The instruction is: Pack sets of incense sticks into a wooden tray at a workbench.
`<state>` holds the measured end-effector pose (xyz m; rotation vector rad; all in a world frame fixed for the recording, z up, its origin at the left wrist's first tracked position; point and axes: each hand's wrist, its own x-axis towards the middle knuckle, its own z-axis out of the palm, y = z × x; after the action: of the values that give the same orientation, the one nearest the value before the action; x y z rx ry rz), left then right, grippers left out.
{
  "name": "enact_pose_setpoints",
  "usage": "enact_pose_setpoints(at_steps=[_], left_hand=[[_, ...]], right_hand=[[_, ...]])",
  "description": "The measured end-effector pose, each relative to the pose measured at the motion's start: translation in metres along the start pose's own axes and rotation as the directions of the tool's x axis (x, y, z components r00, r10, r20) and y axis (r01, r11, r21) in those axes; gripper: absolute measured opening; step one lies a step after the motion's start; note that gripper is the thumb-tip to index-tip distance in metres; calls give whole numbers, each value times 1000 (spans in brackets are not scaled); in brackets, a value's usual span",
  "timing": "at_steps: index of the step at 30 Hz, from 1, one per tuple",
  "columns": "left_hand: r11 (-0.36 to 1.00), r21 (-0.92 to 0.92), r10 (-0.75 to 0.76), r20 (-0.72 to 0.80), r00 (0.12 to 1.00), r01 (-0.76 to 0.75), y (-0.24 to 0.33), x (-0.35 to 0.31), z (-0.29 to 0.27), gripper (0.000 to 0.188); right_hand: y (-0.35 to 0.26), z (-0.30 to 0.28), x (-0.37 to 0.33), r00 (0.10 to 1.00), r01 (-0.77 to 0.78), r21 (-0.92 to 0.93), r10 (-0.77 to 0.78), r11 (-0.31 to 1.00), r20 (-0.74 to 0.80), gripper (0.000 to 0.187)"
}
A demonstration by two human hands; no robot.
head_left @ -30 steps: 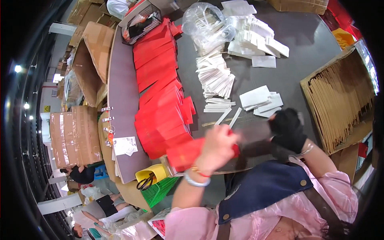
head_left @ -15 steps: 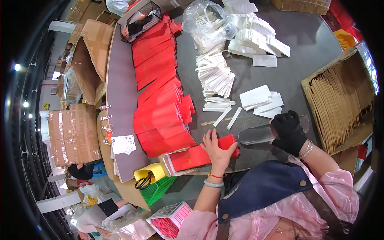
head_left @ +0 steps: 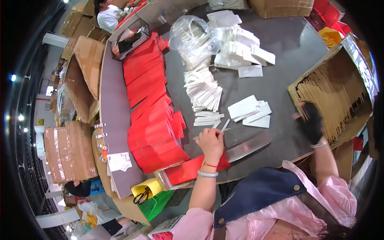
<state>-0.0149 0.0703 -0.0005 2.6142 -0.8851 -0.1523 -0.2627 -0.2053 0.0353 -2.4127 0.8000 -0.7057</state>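
My left hand [head_left: 211, 144], bare with a red cord and a pale bangle at the wrist, pinches the lower end of a narrow white paper strip [head_left: 225, 125]. Below its wrist lies a red paper sleeve [head_left: 186, 171] along the table's front edge. A clear plastic sheet [head_left: 250, 147] lies flat, its left end meeting the red sleeve; whether it goes inside is hidden. In a black fingerless glove, my right hand [head_left: 311, 125] is at the near-left side of a carton of upright brown cardboard pieces [head_left: 332, 98]. Blur hides what its fingers do.
A long overlapping row of red sleeves [head_left: 150, 88] covers the table's left. White strips [head_left: 203, 90], folded white papers [head_left: 248, 110] and a plastic bag [head_left: 194, 36] lie mid-table. Scissors [head_left: 141, 196] stick from a yellow holder [head_left: 150, 185]. Another person [head_left: 108, 18] sits at far left.
My right hand has let go of the clear plastic sheet and moved right to the cardboard carton. My left hand has moved off the red sleeve up to the white strips. The view has shifted.
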Motion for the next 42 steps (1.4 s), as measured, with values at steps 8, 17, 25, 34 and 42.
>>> enact_pose_setpoints(at_steps=[8, 17, 25, 34, 42], left_hand=[[895, -339, 269, -106, 957, -289, 39, 50, 12, 19], [912, -292, 269, -107, 957, -289, 44, 59, 24, 27], [752, -613, 173, 539, 824, 243, 60, 12, -40, 23], [954, -183, 257, 88, 963, -238, 16, -61, -35, 61], [947, -144, 304, 106, 947, -288, 29, -65, -23, 76]], right_hand=[[201, -118, -63, 985, -151, -595, 169, 790, -26, 36], [193, -106, -55, 916, -343, -638, 396, 689, -64, 41], [153, -100, -58, 884, -329, 187, 372, 926, -283, 35], [-38, 30, -13, 799, 229, 13, -195, 973, 568, 20], [-22, 79, -23, 851, 338, 203, -390, 919, 352, 11]])
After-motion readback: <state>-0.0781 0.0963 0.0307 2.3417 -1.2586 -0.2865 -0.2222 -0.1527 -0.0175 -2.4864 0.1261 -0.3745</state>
